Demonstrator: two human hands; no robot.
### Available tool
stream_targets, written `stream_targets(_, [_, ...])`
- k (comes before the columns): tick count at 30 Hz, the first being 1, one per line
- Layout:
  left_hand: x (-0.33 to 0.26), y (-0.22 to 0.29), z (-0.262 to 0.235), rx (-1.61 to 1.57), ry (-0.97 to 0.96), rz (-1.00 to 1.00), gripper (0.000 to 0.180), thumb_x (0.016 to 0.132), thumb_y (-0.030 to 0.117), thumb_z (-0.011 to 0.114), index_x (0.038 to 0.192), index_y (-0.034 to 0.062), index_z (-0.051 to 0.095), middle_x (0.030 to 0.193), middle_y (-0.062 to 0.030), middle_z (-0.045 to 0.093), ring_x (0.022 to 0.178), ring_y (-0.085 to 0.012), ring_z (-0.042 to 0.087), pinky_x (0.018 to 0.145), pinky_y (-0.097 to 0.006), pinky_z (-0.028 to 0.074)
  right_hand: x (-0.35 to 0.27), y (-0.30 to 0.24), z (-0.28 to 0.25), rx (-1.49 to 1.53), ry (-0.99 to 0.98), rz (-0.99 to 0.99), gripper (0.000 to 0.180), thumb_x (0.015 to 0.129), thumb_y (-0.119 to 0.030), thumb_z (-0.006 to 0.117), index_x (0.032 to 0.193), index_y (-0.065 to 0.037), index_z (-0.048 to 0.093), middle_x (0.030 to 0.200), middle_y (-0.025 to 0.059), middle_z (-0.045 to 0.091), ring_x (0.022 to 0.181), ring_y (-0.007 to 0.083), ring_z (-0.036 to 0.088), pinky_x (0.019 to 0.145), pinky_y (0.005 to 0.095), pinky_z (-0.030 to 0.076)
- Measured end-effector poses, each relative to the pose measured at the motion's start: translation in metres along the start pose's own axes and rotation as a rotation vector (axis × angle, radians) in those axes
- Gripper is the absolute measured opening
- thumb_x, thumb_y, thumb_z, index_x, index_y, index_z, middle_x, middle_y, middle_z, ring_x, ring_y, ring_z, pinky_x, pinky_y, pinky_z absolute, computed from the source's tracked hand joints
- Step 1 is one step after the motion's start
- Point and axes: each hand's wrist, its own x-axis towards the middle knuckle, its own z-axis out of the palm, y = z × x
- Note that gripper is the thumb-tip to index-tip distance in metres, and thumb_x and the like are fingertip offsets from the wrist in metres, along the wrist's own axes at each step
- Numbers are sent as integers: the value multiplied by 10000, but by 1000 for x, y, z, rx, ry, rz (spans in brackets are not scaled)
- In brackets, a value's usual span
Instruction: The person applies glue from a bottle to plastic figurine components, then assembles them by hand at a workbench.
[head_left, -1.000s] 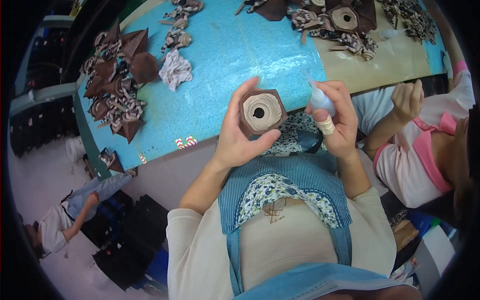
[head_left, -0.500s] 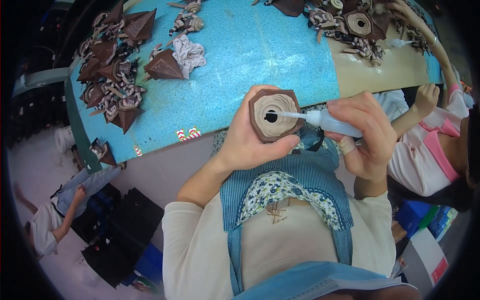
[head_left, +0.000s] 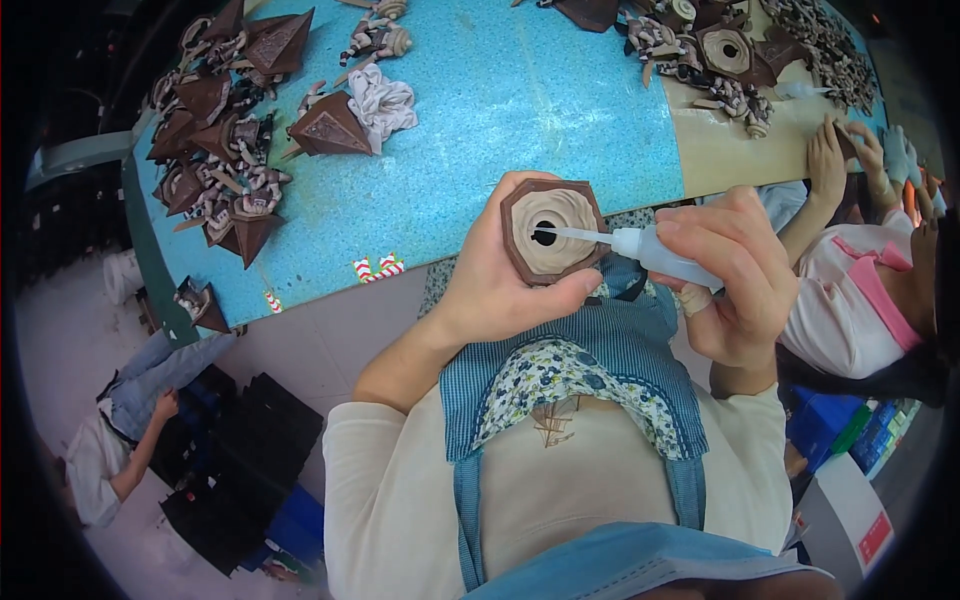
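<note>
Desk [head_left: 520,110], blue-topped, spread across far side | Brown-based figures [head_left: 205,97], heaped at far left | Hexagonal brown piece [head_left: 570,257], held up at desk's near edge by left hand [head_left: 492,285], fingers curled round its sides | Squeeze bottle [head_left: 665,262], translucent, gripped to the right by right hand [head_left: 735,270], fingers closed round it | Nozzle [head_left: 590,236], whitish, pointed at piece's dark hole [head_left: 545,240]

Brown hexagonal piece [head_left: 556,254], pale rippled recess [head_left: 522,222] facing up around a dark hole [head_left: 543,239]; to its right, translucent squeeze bottle [head_left: 672,256], tipped sideways, thin nozzle [head_left: 585,235] reaching left to the hole.
</note>
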Motion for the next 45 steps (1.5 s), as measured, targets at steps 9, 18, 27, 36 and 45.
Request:
stream_targets(9, [-2,22,-6,284,100,-119,711,652,123,853,1231,4,457,1129,-95,581,1056,-163,573,906,-314,470,-34,38,25,683,206,456,319,818,4,668,1125,29,588,1078,127,635,863,208,628,784,339,491])
stream_targets(18, [3,24,-30,902,240,430,862,675,129,778,1389,-26,320,1132,-192,520,1062,-337,524,891,-410,441,-24,126,74,180,271,439,369,807,0,678,1167,16,596,1130,130,621,1047,227,603,892,317,477])
stream_targets(27, [15,-6,-68,64,390,371,742,851,137,693,1410,-53,243,1338,-176,441,1231,-236,477,1039,-364,391,3,78,86,-114,522,131,408,790,7,645,1184,-19,540,1213,121,544,1029,191,535,765,281,433])
stream_targets(36, [-8,10,-114,0,676,546,701,835,121,680,1390,-50,288,1346,-168,458,1227,-254,487,1047,-386,399,149,83,181,-112,-64,-178,509,726,46,589,1217,-86,574,1202,135,570,1044,341,552,914,429,462])
stream_targets(45, [-12,15,-73,350,485,683,747,735,-56,745,1329,30,300,1325,-206,464,1269,-268,466,1045,-384,405,116,67,165,-98,-218,116,459,712,-40,650,1164,-99,610,1121,147,561,1021,319,606,816,422,525])
